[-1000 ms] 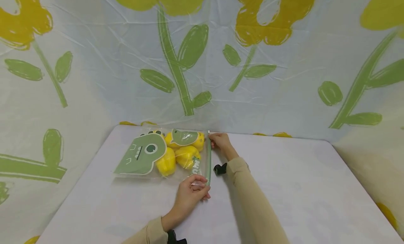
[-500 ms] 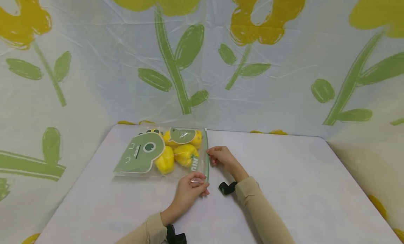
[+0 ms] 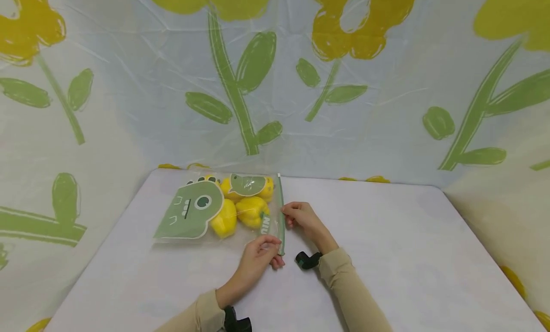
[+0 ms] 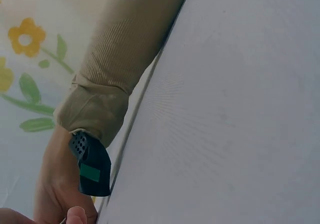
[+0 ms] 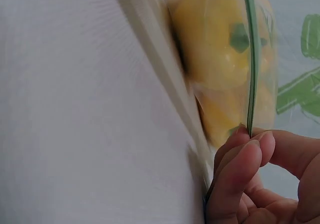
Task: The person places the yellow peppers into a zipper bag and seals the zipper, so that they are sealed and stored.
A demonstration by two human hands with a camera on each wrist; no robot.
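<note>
A clear zip bag (image 3: 189,210) with a green one-eyed cartoon print lies flat on the table, its opening edge to the right. Inside show several yellow bell peppers (image 3: 252,212), partly hidden behind the prints. At the strip's near end, my left hand (image 3: 258,258) pinches the bag's corner between thumb and fingers. About midway along the green zip strip (image 3: 280,189), my right hand (image 3: 302,220) holds the edge. The right wrist view shows that hand's thumb and fingers (image 5: 250,154) pinching the strip. Only a few left fingertips (image 4: 76,215) enter the left wrist view.
The white tabletop (image 3: 386,246) extends to the right of the bag. A flower-printed cloth (image 3: 352,141) hangs behind the table. Black wrist cameras (image 3: 307,260) sit on both wrists, below beige sleeves.
My right hand has come from the far end of the zip strip toward me, to about its middle. My left hand stays at the near corner, and the bag lies almost where it was.
</note>
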